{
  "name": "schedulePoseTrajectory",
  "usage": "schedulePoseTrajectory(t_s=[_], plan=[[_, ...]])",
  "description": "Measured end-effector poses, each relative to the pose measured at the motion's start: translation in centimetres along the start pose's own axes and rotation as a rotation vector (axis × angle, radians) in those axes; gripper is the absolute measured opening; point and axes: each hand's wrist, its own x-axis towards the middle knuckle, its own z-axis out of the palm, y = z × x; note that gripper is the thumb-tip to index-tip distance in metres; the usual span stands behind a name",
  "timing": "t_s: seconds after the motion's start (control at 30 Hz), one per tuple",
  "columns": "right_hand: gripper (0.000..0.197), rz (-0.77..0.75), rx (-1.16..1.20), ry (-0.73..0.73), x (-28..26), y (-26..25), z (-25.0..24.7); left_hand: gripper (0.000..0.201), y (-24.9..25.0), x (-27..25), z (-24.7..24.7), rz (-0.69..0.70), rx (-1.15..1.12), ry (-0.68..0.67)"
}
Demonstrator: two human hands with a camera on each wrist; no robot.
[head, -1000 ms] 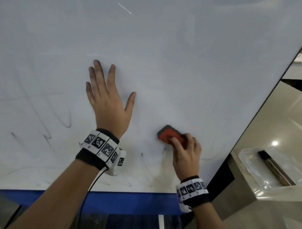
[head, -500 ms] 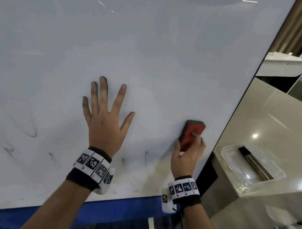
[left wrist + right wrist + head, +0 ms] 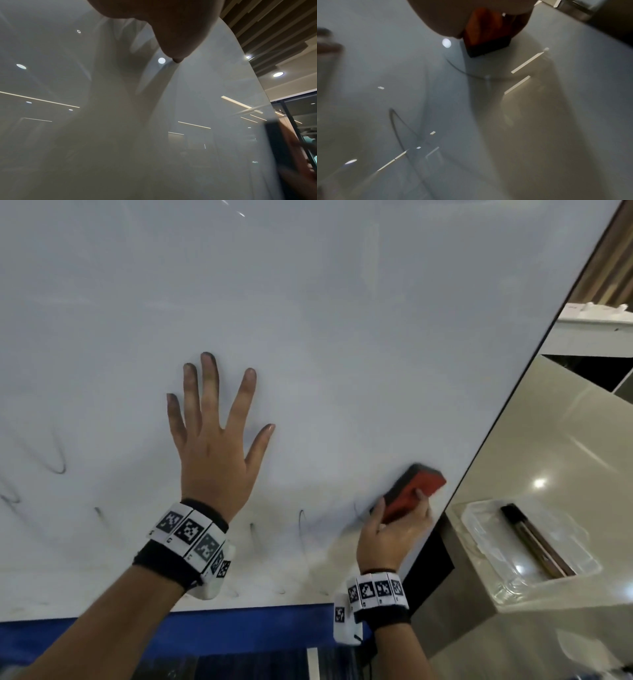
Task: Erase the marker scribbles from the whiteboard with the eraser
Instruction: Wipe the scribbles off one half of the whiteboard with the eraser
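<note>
Right hand [image 3: 390, 537] grip clenched round the red block eraser with black felt [image 3: 412, 491], felt on the glossy white whiteboard [image 3: 342, 320] near its right edge, long axis tilted up-right. Remaining black marker scribbles [image 3: 301, 527] lie down-left of it. Left hand [image 3: 214, 446] flat, fingers spread.

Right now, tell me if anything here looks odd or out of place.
The left hand lies flat on the whiteboard, its fingertips smudged dark grey as if with marker residue. Nothing else stands out: the right hand holds the red eraser against the board.
</note>
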Motion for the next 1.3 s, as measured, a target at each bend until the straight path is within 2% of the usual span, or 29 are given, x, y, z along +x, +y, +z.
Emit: schedulePoseTrajectory(t_s=[0.13, 0.17, 0.2, 0.23, 0.3, 0.4, 0.43, 0.47, 0.5, 0.53, 0.63, 0.7, 0.73, 0.8, 0.9, 0.97, 1.0, 1.07, 1.13, 1.2, 1.27, 1.3], plan=[[0.082, 0.418, 0.088, 0.036, -3.6, 5.2, -1.4, 0.066, 0.2, 0.0, 0.1, -0.011, -0.003, -0.005], [0.079, 0.478, 0.103, 0.059, -3.6, 5.4, -1.3, 0.066, 0.1, -0.1, 0.0, -0.006, -0.005, -0.003], [0.077, 0.475, 0.103, 0.093, -3.1, 5.2, -0.9, 0.066, 0.1, -0.2, 0.0, -0.001, -0.004, 0.001], [0.074, 0.399, 0.099, 0.12, -2.5, 4.3, -0.4, 0.066, 0.0, -0.3, 0.0, 0.002, -0.002, 0.003], [0.067, 0.067, 0.047, 0.093, -1.6, 0.0, 0.6, 0.065, 0.0, -0.5, 0.0, 0.008, -0.009, 0.001], [0.04, -0.587, -0.12, -0.226, -2.2, -6.5, 2.7, 0.066, 0.0, -0.5, 0.0, 0.011, -0.008, -0.007], [0.034, -0.744, -0.199, -0.292, -2.4, -6.8, 3.2, 0.066, -0.1, -0.6, 0.1, 0.012, -0.006, -0.011], [0.033, -0.804, -0.245, -0.312, -2.5, -6.0, 3.3, 0.066, -0.2, -0.6, 0.1, 0.017, -0.004, -0.015], [0.034, -0.769, -0.255, -0.296, -2.6, -4.4, 2.9, 0.066, -0.4, -0.7, 0.1, 0.024, 0.002, -0.018], [0.037, -0.655, -0.244, -0.266, -2.8, -2.0, 2.0, 0.066, -0.7, -0.9, 0.1, 0.035, 0.013, -0.021], [0.05, -0.157, -0.171, -0.11, -3.8, 4.7, -1.5, 0.065, -1.4, -1.3, 0.0, 0.063, 0.057, -0.036], [0.057, 0.08, -0.181, -0.025, -4.2, 5.9, -1.9, 0.066, -1.4, -1.6, -0.1, 0.067, 0.07, -0.058], [0.058, 0.117, -0.164, 0.003, -4.4, 5.2, -1.4, 0.067, -1.3, -1.8, -0.1, 0.064, 0.071, -0.071], [0.053, 0.032, -0.102, 0.0, -4.8, 1.9, 0.4, 0.069, -1.2, -2.2, -0.1, 0.057, 0.068, -0.096], [0.041, -0.348, -0.147, -0.202, -6.3, -3.8, 2.7, 0.069, -1.2, -2.8, -0.1, 0.061, 0.074, -0.114], [0.038, -0.538, -0.23, -0.298, -5.8, -4.4, 2.8, 0.07, -1.5, -2.9, -0.2, 0.084, 0.078, -0.121], [0.038, -0.578, -0.279, -0.315, -5.3, -3.3, 2.1, 0.07, -1.9, -2.9, -0.4, 0.1, 0.081, -0.123], [0.04, -0.518, -0.342, -0.31, -3.8, 0.4, -0.5, 0.07, -2.8, -3.3, -0.8, 0.126, 0.104, -0.127], [0.04, -0.324, -0.321, -0.247, -2.2, 3.9, -3.2, 0.073, -3.5, -3.8, -1.1, 0.133, 0.123, -0.145], [0.042, -0.157, -0.29, -0.173, -1.5, 4.7, -4.0, 0.075, -3.5, -4.0, -1.2, 0.132, 0.111, -0.17], [0.043, -0.15, -0.266, -0.124, -2.1, 2.8, -2.6, 0.073, -3.1, -4.1, -1.0, 0.118, 0.06, -0.185], [0.043, -0.225, -0.257, -0.135, -2.9, 1.1, -1.4, 0.071, -2.9, -4.1, -1.0, 0.108, 0.027, -0.188]])
